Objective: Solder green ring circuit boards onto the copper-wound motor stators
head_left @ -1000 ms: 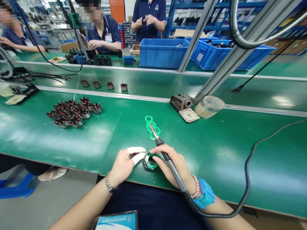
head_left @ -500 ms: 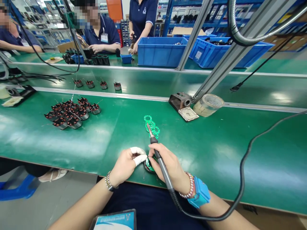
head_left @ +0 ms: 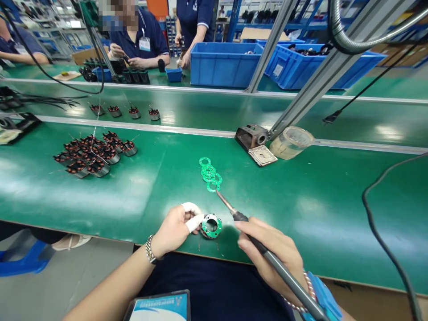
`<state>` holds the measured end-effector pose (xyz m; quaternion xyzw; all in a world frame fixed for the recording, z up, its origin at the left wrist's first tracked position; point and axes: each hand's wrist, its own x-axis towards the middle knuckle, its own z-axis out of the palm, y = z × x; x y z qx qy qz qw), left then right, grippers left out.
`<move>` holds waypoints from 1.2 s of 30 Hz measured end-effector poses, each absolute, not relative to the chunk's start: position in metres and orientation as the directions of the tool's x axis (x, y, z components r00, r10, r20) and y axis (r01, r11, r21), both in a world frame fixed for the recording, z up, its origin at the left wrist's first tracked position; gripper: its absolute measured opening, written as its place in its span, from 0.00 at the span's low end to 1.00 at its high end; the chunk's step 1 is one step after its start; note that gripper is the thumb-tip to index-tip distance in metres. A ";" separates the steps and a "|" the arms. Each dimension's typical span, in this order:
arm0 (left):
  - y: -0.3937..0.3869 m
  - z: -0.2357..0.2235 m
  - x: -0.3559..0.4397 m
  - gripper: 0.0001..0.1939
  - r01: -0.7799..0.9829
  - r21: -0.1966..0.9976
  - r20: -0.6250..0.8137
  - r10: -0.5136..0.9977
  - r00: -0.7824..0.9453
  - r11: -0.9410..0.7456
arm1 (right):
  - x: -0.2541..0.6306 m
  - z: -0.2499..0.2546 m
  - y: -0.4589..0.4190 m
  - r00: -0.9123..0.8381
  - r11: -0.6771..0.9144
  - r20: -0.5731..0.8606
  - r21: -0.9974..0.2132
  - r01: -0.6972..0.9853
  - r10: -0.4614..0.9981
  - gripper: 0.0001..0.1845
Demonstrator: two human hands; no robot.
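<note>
Between the white-covered thumb and forefinger of my left hand is the edge of a motor stator, near the front edge of the bench. A green ring-shaped circuit board lies on top of the stator, its round hole facing up. My right hand is closed around the handle of a soldering iron, to the right of the stator. The iron's tip points up and left, by the nearest of several loose green ring boards on the bench.
A cluster of stators stands at the left. An iron stand with a pad and a clear tub sit at the back right. The iron's black cord loops on the right. Co-workers sit and stand beyond blue bins.
My right hand has drawn back from the stator to the right with the soldering iron, uncovering the ring board. My left hand has stayed at the stator.
</note>
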<state>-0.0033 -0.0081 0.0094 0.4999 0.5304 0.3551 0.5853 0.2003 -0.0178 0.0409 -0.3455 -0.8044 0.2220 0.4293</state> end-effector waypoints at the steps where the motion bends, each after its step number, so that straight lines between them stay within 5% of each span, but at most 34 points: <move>1: -0.008 0.009 -0.003 0.09 0.109 0.961 -0.270 0.947 0.175 0.254 | 0.203 0.042 -0.018 -0.409 0.674 0.542 -0.650 0.350 0.734 0.14; 16: -0.009 0.005 -0.003 0.10 0.081 0.958 -0.282 0.951 0.125 0.274 | 0.203 0.044 -0.018 -0.392 0.564 0.450 -0.787 0.252 0.803 0.11; 32: -0.009 0.006 -0.003 0.09 0.080 0.958 -0.284 0.951 0.120 0.276 | 0.209 0.037 -0.012 -0.358 0.610 0.514 -0.754 0.244 0.779 0.14; 36: -0.008 0.005 0.000 0.09 0.073 0.960 -0.276 0.953 0.125 0.269 | 0.199 0.029 0.000 -0.479 0.640 0.464 -0.700 0.317 0.745 0.12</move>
